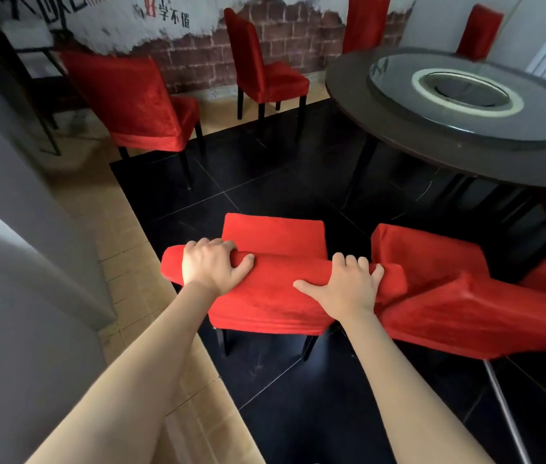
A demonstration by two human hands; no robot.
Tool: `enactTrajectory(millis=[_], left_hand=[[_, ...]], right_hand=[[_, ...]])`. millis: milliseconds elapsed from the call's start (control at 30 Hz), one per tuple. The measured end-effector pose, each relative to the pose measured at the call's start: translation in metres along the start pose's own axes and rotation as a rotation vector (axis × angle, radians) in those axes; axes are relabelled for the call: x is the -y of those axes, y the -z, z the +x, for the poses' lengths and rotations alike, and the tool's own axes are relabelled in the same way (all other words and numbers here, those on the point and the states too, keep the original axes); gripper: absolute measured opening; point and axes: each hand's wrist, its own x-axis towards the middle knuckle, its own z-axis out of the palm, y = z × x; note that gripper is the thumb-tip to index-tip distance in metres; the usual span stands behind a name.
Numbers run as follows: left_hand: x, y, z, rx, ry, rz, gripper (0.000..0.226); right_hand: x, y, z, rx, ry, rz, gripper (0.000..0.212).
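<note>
A chair with a red cloth cover (273, 236) stands just below me on the black floor, its back towards me. My left hand (213, 264) grips the left end of the top of its backrest, fingers curled over the far side. My right hand (345, 284) grips the right end of the same backrest, thumb spread on the near face. A second red-covered chair (432, 262) leans right beside it, touching it at my right hand.
A large dark round table (382, 105) with a glass turntable (466, 105) stands at the right. Two red chairs (137, 102) (261, 65) stand by the brick-pattern wall, others behind the table. A grey wall (13, 262) closes the left. Black tiles spread ahead.
</note>
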Motion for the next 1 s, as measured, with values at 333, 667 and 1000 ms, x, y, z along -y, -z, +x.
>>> enactTrajectory(millis=[333, 667, 1000], left_hand=[[0.009, -0.002, 0.008, -0.031, -0.077, -0.029, 0.081], [0.028, -0.014, 0.055, -0.038, -0.119, -0.005, 0.082], [0.021, -0.029, 0.139, 0.029, -0.178, 0.029, 0.07]], right_hand=[[0.001, -0.002, 0.003, -0.054, 0.032, -0.073, 0.111], [0.018, -0.008, 0.045, -0.082, 0.069, -0.102, 0.11], [0.015, -0.009, 0.129, -0.043, 0.097, -0.104, 0.101]])
